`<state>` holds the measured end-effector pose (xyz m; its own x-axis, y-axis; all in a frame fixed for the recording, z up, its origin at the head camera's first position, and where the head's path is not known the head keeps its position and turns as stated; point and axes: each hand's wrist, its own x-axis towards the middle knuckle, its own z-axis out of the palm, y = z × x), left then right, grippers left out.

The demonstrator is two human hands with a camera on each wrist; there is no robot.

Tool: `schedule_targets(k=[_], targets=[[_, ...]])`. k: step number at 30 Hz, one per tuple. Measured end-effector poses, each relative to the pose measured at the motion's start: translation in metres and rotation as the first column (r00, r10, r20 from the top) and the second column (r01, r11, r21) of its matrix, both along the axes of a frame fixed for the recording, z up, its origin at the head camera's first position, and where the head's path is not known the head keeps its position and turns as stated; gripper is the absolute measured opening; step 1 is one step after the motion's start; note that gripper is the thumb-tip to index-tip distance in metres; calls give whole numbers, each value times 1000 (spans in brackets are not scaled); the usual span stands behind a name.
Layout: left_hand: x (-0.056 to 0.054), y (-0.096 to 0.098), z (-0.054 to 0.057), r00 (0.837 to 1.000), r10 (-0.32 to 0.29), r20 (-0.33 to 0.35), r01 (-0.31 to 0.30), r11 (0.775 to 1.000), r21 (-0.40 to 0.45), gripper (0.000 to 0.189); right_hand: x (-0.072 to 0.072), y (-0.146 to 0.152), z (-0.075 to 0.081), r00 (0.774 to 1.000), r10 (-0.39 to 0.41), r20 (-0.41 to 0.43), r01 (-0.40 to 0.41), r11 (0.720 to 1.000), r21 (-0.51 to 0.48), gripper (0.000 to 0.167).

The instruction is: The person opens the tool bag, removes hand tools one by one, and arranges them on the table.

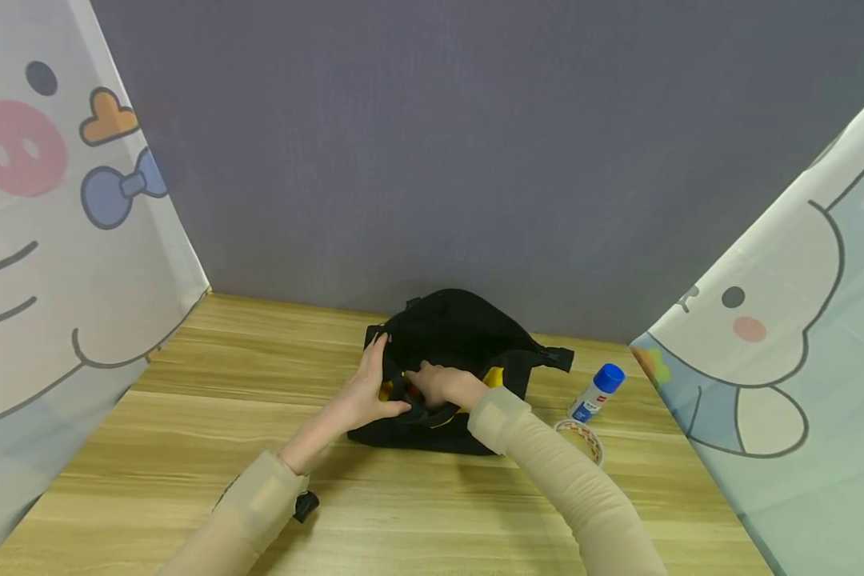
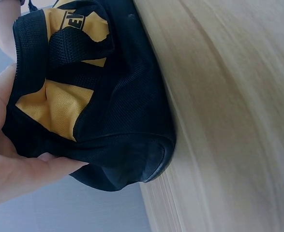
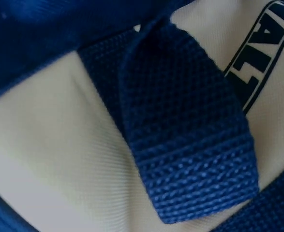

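Note:
A black tool bag [image 1: 446, 320] with yellow panels lies with its zipped mouth spread wide. My left hand [image 1: 366, 394] grips the bag's left end, thumb toward the front rim and fingers at the far side. In the left wrist view, the left hand [image 2: 11, 169] pinches the black fabric [image 2: 103, 174] at that end. My right hand [image 1: 439, 382] reaches down into the mouth, close to something small and red [image 1: 413, 391]. Its fingertips are hidden inside, and I cannot tell whether they hold anything. The bag's webbing strap [image 3: 190, 145] fills the right wrist view, with printed lettering beside it.
Right of the bag, a glue stick [image 1: 596, 393] with a blue cap stands on the wooden table [image 1: 259, 360]. A roll of tape [image 1: 580, 440] lies just in front of it. A grey wall [image 1: 418, 160] rises behind, with cartoon-printed sheets [image 1: 79, 264] at both sides.

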<state>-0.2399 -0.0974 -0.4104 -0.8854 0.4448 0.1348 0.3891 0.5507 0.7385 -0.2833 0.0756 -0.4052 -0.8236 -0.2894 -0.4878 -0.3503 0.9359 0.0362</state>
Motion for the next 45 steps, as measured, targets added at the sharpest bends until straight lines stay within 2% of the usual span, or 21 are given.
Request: schedule_targets(k=[5, 14, 24, 35, 45], targets=[[1, 0, 0, 1000, 10, 28, -10, 1000, -5, 114, -1, 1, -2, 999, -12, -30, 12, 1000, -2, 74], [0, 1, 1, 999, 16, 41, -16, 1000, 3, 114, -3, 3, -3, 999, -16, -37, 16, 1000, -6, 77], [0, 1, 0, 1000, 8, -11, -8, 1000, 0, 113, -8, 4, -3, 997, 12, -75, -16, 998, -54, 67], [-1, 1, 0, 1000, 12, 13, -12, 1000, -7, 115, -12, 3, -1, 988, 45, -149, -56, 996, -70, 67], [-3, 0, -2, 1000, 5, 4, -5, 1000, -2, 113, -12, 3, 12, 979, 71, -192, -92, 990, -104, 70]])
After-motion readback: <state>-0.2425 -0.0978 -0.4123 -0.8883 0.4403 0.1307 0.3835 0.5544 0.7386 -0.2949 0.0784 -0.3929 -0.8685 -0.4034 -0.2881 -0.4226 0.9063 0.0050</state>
